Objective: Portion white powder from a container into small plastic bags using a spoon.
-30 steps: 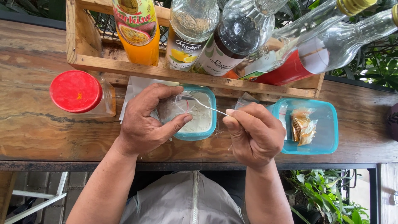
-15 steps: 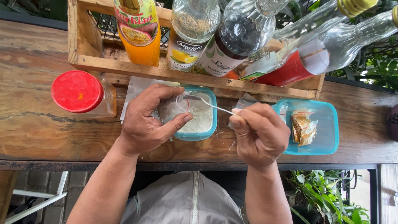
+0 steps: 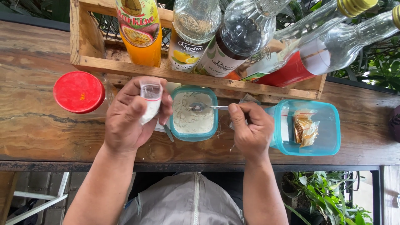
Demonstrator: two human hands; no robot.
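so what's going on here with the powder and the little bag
A person stands at a wooden counter. The left hand holds a small clear bag with some white powder in it, lifted beside a teal tub of the same powder. The right hand holds a metal spoon with its bowl over the tub. A second teal tub with packets sits to the right.

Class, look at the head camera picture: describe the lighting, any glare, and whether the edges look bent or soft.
Head view: even, soft daylight with only faint shadows under the left hand and right hand; bright glare streaks on the clear glass bottles; wide-angle distortion makes the bottles fan outward and curves the wooden crate; the white powder tub, spoon and small plastic bag are sharp.
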